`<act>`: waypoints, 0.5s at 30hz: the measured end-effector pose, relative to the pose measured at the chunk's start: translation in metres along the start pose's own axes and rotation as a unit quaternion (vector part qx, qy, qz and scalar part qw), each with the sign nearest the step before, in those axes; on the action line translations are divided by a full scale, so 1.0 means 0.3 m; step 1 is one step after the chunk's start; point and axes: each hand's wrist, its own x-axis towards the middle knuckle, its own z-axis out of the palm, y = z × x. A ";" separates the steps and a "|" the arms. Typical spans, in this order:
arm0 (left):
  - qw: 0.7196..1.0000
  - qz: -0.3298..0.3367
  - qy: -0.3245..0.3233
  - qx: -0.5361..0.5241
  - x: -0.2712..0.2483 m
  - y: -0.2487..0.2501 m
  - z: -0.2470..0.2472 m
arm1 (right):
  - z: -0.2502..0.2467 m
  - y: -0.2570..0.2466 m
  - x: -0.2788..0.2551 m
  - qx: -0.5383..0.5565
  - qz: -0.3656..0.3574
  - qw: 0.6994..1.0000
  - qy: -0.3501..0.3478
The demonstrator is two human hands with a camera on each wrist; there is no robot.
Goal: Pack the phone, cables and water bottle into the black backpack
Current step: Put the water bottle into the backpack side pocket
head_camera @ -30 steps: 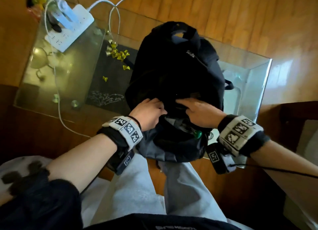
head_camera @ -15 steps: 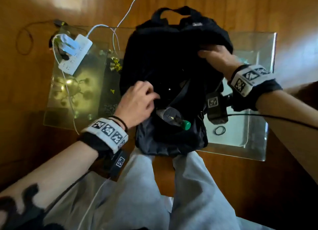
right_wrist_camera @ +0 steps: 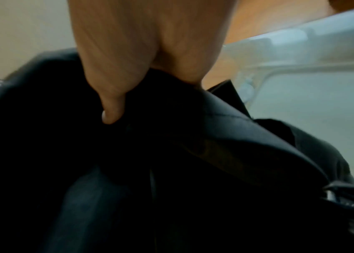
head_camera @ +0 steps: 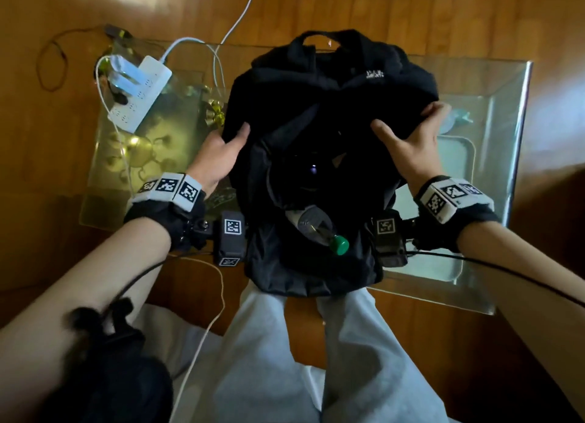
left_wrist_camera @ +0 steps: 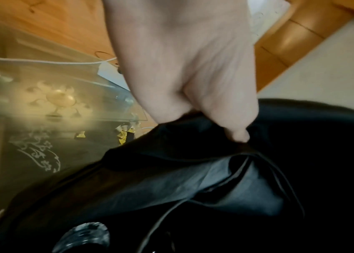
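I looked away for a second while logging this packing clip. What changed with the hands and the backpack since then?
Both hands left the bag's near opening and moved outward and away from the person. The left hand now grips the left edge of the black backpack, and the right hand grips its right edge. The water bottle still pokes out of the opening, green cap toward the person, and the bag is still on the glass table.

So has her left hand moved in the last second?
Yes. The left hand has gone from the backpack's near opening by the water bottle out to its left edge, nearer the power strip, gripping the fabric.
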 end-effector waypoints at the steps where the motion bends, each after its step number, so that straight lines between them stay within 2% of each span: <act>1: 0.998 -0.009 -0.035 -0.047 -0.006 0.008 -0.010 | 0.009 0.004 0.020 0.020 0.013 1.000 -0.014; 3: 0.988 -0.027 -0.078 -0.130 -0.019 0.022 -0.002 | 0.015 0.004 0.051 0.045 0.020 0.998 -0.030; 4: 0.984 -0.031 -0.079 -0.156 -0.020 0.030 0.008 | 0.013 0.002 0.068 0.049 0.013 0.998 -0.037; 6: 0.986 -0.027 -0.033 -0.164 -0.005 0.039 0.018 | -0.002 0.005 0.097 0.051 -0.006 0.997 -0.053; 8: 0.994 -0.031 0.025 -0.099 0.017 0.046 0.007 | -0.026 0.004 0.101 0.026 -0.011 0.997 -0.069; 9: 0.997 -0.035 0.034 -0.053 0.030 0.046 -0.002 | -0.038 0.017 0.107 -0.002 -0.016 0.996 -0.085; 11: 0.998 -0.040 0.021 0.034 0.068 0.046 -0.012 | -0.038 0.038 0.125 -0.074 -0.009 0.990 -0.122; 13: 0.991 -0.033 -0.004 0.129 0.115 0.067 0.008 | -0.011 0.043 0.168 -0.138 0.034 0.976 -0.163; 15: 0.977 -0.053 -0.028 0.204 0.176 0.095 0.042 | 0.004 0.018 0.223 -0.171 0.077 0.962 -0.198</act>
